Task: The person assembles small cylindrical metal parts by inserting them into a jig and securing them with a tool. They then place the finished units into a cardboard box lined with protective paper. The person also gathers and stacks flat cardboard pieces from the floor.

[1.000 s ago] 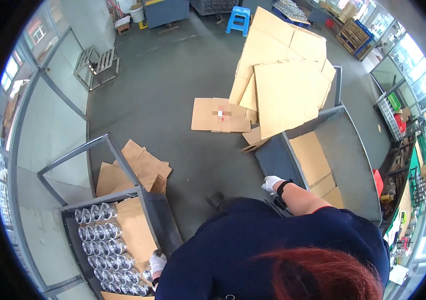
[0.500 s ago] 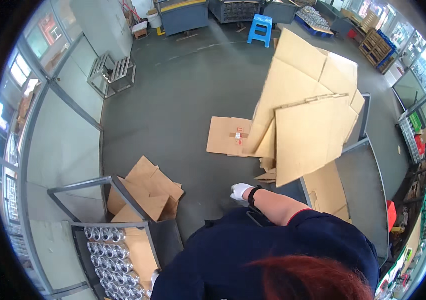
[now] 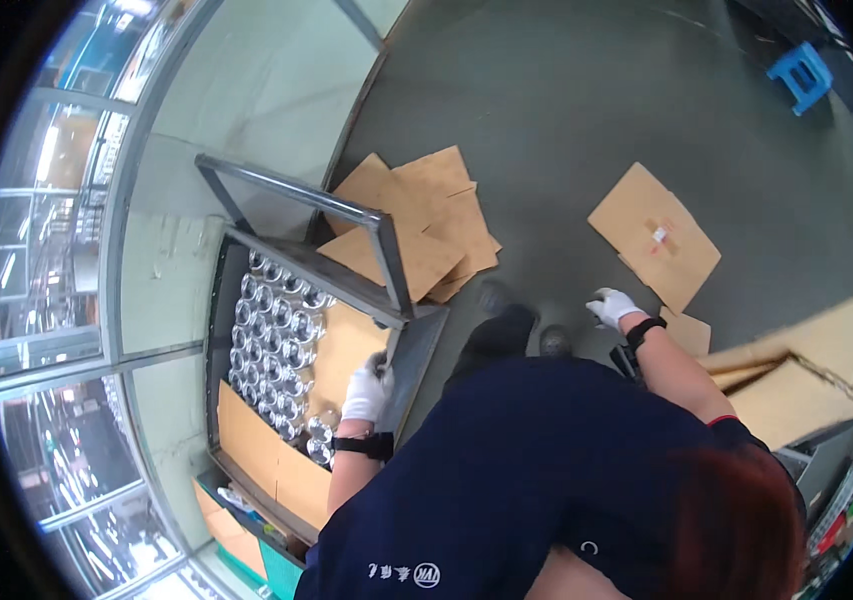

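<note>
Shiny, round silver parts (image 3: 271,335) line up in rows inside the grey cart (image 3: 420,360); the white-gloved left hand (image 3: 366,392) is at its rim, grip impossible to tell, while the right hand (image 3: 611,308) hovers, fingers loosely parted.

Inside the dark-grey boxy metal bin (image 3: 418,360), round silver metal parts (image 3: 298,355) are gleaming smoothly; beside it, flat brown cardboard sheets (image 3: 416,225) and, over it, a white cloth glove (image 3: 363,397) are looking matt.
</note>
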The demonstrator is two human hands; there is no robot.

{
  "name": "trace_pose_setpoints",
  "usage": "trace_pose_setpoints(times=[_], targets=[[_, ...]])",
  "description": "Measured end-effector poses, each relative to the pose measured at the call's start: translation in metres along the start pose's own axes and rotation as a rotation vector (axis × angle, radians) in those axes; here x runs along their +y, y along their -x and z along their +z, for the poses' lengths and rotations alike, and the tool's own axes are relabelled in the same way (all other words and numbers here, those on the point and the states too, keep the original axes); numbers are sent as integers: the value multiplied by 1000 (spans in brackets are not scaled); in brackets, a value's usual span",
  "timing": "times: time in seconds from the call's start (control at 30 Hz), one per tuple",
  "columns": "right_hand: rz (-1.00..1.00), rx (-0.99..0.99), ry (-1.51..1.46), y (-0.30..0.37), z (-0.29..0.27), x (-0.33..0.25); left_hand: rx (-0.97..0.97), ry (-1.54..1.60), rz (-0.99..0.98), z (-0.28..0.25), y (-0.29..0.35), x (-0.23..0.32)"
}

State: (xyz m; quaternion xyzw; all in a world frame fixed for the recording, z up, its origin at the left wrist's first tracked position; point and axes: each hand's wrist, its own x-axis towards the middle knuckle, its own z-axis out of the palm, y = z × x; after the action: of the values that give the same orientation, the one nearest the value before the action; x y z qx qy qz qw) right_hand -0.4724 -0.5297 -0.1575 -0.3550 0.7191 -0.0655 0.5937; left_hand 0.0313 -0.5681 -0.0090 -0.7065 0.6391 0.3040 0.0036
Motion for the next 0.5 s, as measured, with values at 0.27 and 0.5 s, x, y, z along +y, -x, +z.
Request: trace_pose_setpoints(times=[0.27, 0.5], targets=[[41, 134, 339, -81, -85, -52, 304, 439, 133, -75, -156, 61], [-4, 110, 375, -180, -150, -120, 402, 431, -15, -140, -201, 143]])
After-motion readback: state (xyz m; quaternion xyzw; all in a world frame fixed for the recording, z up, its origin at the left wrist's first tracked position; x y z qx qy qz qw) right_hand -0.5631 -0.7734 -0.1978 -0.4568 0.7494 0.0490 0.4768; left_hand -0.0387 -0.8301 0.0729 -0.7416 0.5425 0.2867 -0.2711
